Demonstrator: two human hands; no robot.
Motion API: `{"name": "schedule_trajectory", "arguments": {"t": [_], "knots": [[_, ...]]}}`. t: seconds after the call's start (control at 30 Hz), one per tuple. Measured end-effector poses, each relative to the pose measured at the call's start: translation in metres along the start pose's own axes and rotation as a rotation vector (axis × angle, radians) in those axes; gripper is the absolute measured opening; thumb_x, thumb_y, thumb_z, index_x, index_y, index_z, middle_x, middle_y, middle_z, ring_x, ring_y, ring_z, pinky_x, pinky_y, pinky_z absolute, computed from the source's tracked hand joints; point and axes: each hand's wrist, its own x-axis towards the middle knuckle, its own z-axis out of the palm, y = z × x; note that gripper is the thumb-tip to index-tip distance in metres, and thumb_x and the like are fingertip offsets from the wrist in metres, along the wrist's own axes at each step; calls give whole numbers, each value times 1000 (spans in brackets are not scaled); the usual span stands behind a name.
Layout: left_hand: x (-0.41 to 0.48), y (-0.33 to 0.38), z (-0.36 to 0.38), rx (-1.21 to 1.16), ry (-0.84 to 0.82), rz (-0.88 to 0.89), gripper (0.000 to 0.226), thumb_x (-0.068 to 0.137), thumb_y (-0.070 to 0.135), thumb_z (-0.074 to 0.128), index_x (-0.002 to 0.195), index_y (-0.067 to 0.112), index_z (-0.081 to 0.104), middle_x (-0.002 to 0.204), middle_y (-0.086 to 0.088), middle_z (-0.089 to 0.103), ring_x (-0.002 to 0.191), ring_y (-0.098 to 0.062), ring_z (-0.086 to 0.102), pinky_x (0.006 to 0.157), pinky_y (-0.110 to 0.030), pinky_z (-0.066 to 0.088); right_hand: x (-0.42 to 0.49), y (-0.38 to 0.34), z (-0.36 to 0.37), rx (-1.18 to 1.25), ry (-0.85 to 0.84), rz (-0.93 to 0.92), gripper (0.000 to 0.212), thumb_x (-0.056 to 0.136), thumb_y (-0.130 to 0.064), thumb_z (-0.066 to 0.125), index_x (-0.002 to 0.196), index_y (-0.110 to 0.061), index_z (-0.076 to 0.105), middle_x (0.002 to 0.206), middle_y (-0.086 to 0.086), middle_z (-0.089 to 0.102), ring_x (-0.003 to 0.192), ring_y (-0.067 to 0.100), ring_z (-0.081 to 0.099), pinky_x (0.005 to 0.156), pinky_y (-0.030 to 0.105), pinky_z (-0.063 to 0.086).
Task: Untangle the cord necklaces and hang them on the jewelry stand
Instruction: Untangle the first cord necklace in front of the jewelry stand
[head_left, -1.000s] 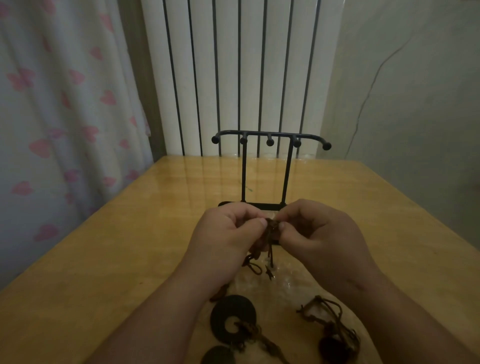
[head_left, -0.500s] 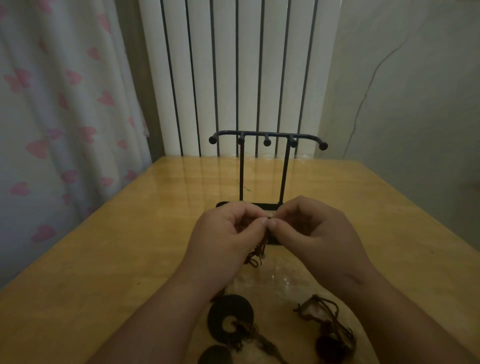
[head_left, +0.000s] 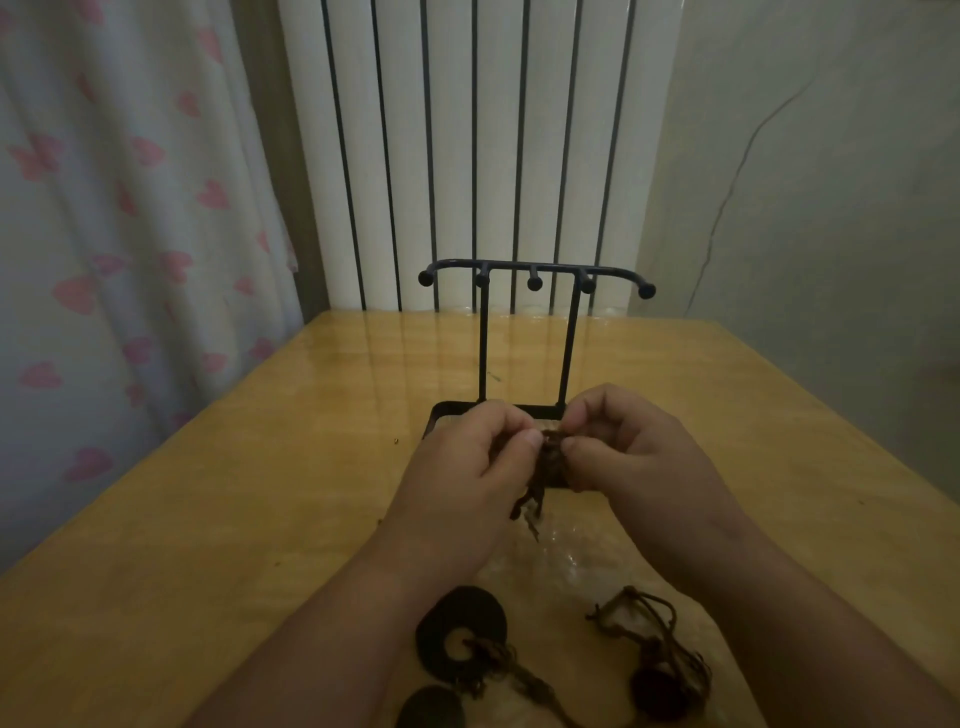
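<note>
A brown tangled cord (head_left: 546, 470) is pinched between my left hand (head_left: 467, 483) and my right hand (head_left: 631, 449), held above the table in front of the black jewelry stand (head_left: 535, 322). Loose ends of the cord dangle below my fingers. The stand's top bar carries several knobbed pegs with nothing on them. Near the bottom edge lie a dark ring pendant (head_left: 460, 629) with a braided cord, another dark disc (head_left: 431, 706), and a further knotted cord necklace (head_left: 654, 654) with a dark pendant.
The yellow wooden table (head_left: 260, 519) runs back to a white ribbed radiator (head_left: 467, 156). A curtain with pink hearts (head_left: 104, 234) hangs at the left. A crinkled clear plastic wrap (head_left: 561, 566) lies under the necklaces.
Both hands have kept working the same knot, shifting slightly; the dangling cord ends have moved and the bundle between my fingers looks more bunched.
</note>
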Motion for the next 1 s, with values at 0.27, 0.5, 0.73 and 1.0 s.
{"name": "schedule_trajectory", "arguments": {"t": [0.27,0.5,0.73,1.0], "knots": [[1,-2,-2,-174,-4,-84,17,97,26,56,87,29,69,73,7,68,67,-3,60,62,-16,49,2,0,1,68,-1,84,17,79,-26,69,90,-14,66,81,7,71,74,20,68,67,30,56],[2,-3,1,-123,-44,-81,16,97,27,54,87,30,66,70,12,64,64,0,56,61,-22,47,2,-2,-4,27,-11,98,14,82,-4,66,92,-13,64,81,10,73,80,26,72,72,35,61],[4,-3,-1,-287,-28,-182,21,98,22,54,86,24,71,69,9,63,66,-8,56,68,-31,48,1,-3,-5,260,-59,165,17,88,2,61,102,-7,63,89,17,73,85,29,72,74,34,59],[4,0,-7,-412,111,-204,18,93,16,58,79,20,68,70,4,64,67,-12,59,64,-27,47,0,-5,-2,207,25,134,15,85,0,67,98,-7,62,79,8,75,75,18,73,66,26,58]]}}
